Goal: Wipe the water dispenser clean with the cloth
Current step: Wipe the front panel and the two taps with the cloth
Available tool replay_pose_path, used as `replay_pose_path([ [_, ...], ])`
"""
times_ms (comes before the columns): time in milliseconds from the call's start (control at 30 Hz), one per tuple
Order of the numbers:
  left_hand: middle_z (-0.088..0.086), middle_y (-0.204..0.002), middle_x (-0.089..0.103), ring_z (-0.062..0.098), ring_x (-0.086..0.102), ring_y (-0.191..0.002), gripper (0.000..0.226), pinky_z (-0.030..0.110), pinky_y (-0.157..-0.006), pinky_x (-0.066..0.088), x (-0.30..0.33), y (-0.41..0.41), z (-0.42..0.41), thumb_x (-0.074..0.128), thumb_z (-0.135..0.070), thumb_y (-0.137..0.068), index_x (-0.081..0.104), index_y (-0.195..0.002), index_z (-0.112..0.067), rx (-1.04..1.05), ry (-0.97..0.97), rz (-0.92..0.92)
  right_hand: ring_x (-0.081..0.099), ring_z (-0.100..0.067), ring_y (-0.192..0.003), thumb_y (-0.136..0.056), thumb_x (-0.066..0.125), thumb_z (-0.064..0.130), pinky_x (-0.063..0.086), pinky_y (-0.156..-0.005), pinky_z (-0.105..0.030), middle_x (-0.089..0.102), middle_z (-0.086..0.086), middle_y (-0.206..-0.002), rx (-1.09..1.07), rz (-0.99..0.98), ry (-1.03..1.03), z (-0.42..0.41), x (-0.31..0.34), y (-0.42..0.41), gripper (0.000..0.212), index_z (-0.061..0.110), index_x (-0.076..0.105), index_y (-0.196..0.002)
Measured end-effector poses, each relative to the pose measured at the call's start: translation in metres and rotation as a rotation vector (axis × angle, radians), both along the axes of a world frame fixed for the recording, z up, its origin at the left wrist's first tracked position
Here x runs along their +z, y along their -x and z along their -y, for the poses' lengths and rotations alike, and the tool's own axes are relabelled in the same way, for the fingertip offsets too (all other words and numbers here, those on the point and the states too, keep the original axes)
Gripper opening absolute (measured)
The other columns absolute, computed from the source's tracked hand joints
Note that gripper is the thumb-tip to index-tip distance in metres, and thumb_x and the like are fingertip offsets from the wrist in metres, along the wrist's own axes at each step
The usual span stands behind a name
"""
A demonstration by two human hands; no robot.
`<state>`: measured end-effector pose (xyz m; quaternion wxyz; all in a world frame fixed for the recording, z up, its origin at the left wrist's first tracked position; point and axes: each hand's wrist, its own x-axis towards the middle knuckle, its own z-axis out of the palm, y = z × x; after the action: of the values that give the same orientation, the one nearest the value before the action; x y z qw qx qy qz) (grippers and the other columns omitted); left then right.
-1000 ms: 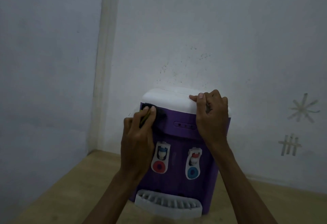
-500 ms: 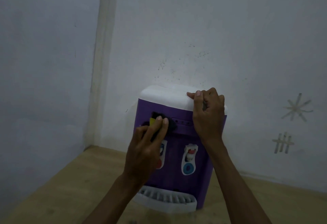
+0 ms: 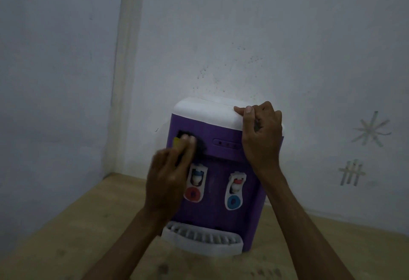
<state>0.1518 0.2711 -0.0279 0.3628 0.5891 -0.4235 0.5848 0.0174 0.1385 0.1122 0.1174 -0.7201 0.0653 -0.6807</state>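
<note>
Head view: 1 water dispenser (image 3: 219,193), 1 cloth (image 3: 188,141), 2 taps.

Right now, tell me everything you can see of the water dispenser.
The water dispenser is a small purple box, plastic by its look, with a white top, two white taps with one red and one blue lever, and a white slotted drip tray at its foot. It stands upright on a wooden surface by the wall. The right hand grips its top corner; the left hand presses a dark cloth on its upper front.
</note>
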Motion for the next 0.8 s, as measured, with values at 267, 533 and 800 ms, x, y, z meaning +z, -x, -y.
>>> replay_pose_path([
  [267,0.022,-0.143,0.058,0.031,0.052,-0.105,0.05,0.041,-0.092,0.055,0.01,0.014,0.004,0.06,-0.008,-0.099,0.049,-0.146,0.003,-0.005,-0.016,0.011,0.045,-0.013,-0.088,-0.107,0.044,0.028,0.045,-0.074,-0.034,0.057,0.01,-0.09,-0.023,0.022,-0.035,-0.002,0.0,-0.006,0.036,0.019,0.079,-0.103],
  [533,0.015,-0.15,0.053,0.034,0.055,-0.099,0.054,0.041,-0.085,0.053,0.01,-0.013,-0.012,0.062,0.003,-0.098,0.047,-0.149,-0.001,0.001,0.045,-0.095,0.042,-0.006,-0.088,-0.106,0.046,0.026,0.042,-0.075,-0.024,0.055,0.014,-0.092,-0.008,0.005,-0.031,-0.002,0.0,-0.002,0.034,0.018,0.079,-0.106],
  [800,0.017,-0.126,0.065,0.032,0.053,-0.099,0.045,0.042,-0.08,0.06,0.051,0.014,-0.014,0.055,-0.003,-0.099,0.054,-0.143,0.004,-0.045,0.027,-0.188,0.043,-0.009,-0.089,-0.106,0.047,0.024,0.047,-0.074,-0.037,0.057,0.013,-0.092,-0.002,0.026,-0.032,-0.003,-0.001,-0.003,0.033,0.019,0.079,-0.104],
])
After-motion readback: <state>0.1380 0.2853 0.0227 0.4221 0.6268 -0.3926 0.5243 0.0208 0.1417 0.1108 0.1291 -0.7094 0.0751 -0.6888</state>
